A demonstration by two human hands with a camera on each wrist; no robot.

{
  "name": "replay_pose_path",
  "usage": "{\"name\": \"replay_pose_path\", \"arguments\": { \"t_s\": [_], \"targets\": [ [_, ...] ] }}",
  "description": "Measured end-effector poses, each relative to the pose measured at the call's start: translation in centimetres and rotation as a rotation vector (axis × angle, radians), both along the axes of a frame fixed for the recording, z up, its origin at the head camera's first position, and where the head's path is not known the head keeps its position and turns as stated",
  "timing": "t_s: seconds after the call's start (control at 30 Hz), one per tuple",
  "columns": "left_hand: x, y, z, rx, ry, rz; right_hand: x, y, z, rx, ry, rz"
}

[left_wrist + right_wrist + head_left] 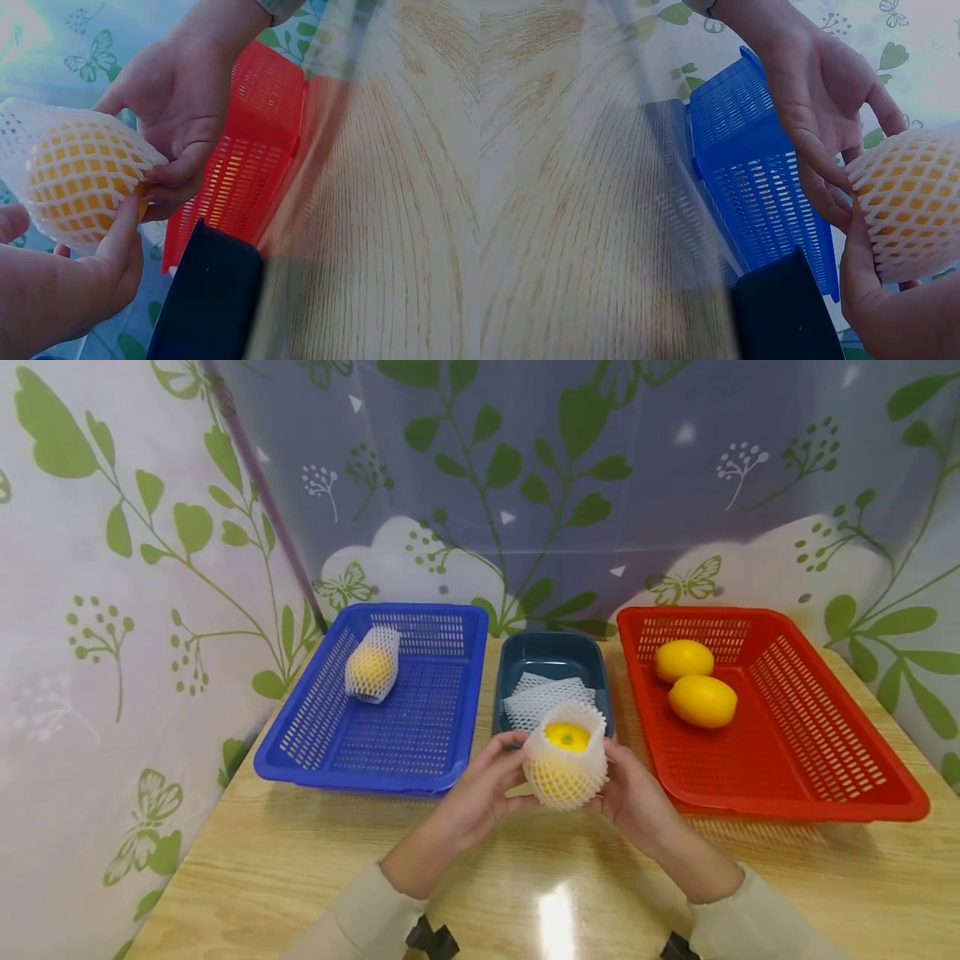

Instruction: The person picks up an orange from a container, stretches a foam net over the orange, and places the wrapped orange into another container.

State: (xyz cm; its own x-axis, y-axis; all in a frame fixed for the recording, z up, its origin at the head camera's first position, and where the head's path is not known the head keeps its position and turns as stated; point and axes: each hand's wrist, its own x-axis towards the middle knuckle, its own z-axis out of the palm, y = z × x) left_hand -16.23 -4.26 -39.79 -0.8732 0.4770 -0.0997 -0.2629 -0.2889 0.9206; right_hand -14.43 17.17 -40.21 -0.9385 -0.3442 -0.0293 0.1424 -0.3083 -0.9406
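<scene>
A yellow oval fruit (pixel 567 737) sits inside a white foam net sleeve (pixel 564 781), held up in front of the small dark teal tray. My left hand (pixel 483 785) holds its left side with fingers and thumb bent around the net. On the opposite side, my right hand (pixel 636 793) grips it the same way. The sleeve's upper end gapes, so the fruit's top shows in the head view. Seen in the left wrist view, the netting (pixel 82 176) hugs the fruit, and fingertips of both hands meet at its lower end.
Flat foam net sleeves (pixel 551 693) lie in the teal tray (pixel 553 643). A blue basket (pixel 420 710) at left holds one netted yellow fruit (pixel 372 668). Two bare yellow fruits (pixel 702 700) lie in the red basket (pixel 765 760) at right. All stand on a wooden table (pixel 300 860).
</scene>
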Motion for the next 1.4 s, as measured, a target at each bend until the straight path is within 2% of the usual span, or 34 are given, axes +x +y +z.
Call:
{"name": "replay_pose_path", "arguments": {
  "t_s": [0.2, 0.5, 0.77, 0.87, 1.07, 1.4],
  "targets": [
    [0.1, 0.0, 0.1, 0.016, -0.016, -0.002, -0.1, 0.0, -0.1, 0.009, -0.003, -0.001],
    [0.0, 0.0, -0.3, 0.018, -0.037, 0.004, -0.1, 0.0, -0.6, -0.055, 0.011, 0.023],
    [-0.1, 0.1, -0.5, 0.013, -0.030, 0.014, -0.1, -0.3, -0.6, -0.036, -0.049, 0.022],
    [-0.1, 0.1, -0.5, 0.007, -0.023, 0.020, -0.2, -0.3, -0.5, -0.039, -0.066, 0.040],
    [-0.1, 0.3, -0.9, 0.009, -0.044, 0.026, -0.3, -0.1, -0.6, -0.093, -0.027, 0.098],
    [0.0, 0.3, -1.0, 0.003, -0.077, 0.037, -0.3, -0.1, -0.6, -0.067, -0.060, 0.077]
  ]
}}
